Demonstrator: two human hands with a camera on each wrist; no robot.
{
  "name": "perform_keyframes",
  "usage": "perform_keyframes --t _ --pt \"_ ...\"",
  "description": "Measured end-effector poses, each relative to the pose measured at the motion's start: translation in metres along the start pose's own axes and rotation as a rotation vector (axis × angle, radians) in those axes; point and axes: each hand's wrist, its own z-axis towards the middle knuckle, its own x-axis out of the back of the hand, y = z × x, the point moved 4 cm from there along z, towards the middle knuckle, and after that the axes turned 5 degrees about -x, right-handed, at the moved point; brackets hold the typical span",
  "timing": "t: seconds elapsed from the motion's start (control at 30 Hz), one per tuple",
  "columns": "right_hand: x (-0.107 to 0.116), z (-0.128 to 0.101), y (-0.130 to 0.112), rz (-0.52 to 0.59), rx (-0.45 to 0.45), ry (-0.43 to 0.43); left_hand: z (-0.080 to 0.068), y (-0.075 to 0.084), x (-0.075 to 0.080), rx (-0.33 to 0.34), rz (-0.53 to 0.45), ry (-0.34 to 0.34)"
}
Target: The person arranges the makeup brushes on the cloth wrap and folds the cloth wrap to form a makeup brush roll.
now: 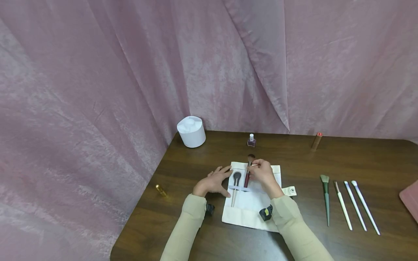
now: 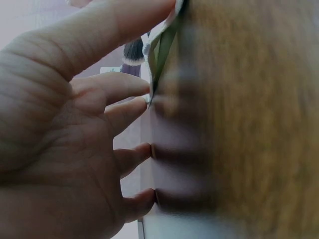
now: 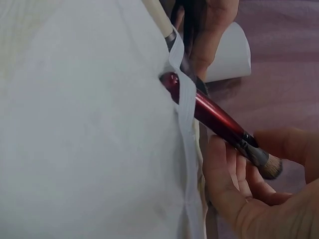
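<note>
My right hand (image 1: 262, 173) pinches a red-handled makeup brush (image 3: 217, 114) near its dark ferrule. The handle's end passes under the white elastic band (image 3: 187, 104) of a cream cloth brush roll (image 1: 251, 208), which lies unfolded on the table. A second makeup brush (image 1: 236, 177), dark-haired with a pale handle, sits under the band to the left. My left hand (image 1: 213, 182) rests at the roll's left edge, fingers spread. In the left wrist view, its thumb and fingertips touch the cloth edge and the tabletop.
Several makeup brushes (image 1: 344, 204) lie in a row on the right of the wooden table (image 1: 303, 217). A white round container (image 1: 192, 134), a nail polish bottle (image 1: 251, 141) and a copper tube (image 1: 316, 141) stand along the back. A gold tube (image 1: 160, 190) is left; a pink object (image 1: 412, 199) is far right.
</note>
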Motion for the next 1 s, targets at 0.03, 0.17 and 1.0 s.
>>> perform_keyframes --t 0.03,0.17,1.0 --pt "0.0 0.0 0.0 -0.011 0.004 -0.004 0.001 0.0 0.0 0.001 -0.002 0.0" --pt "0.0 0.001 0.003 -0.066 0.017 -0.018 0.003 0.0 0.001 0.0 0.004 -0.001" --pt "-0.003 0.0 0.011 -0.305 -0.031 -0.015 0.001 0.001 0.0 0.019 -0.006 -0.005"
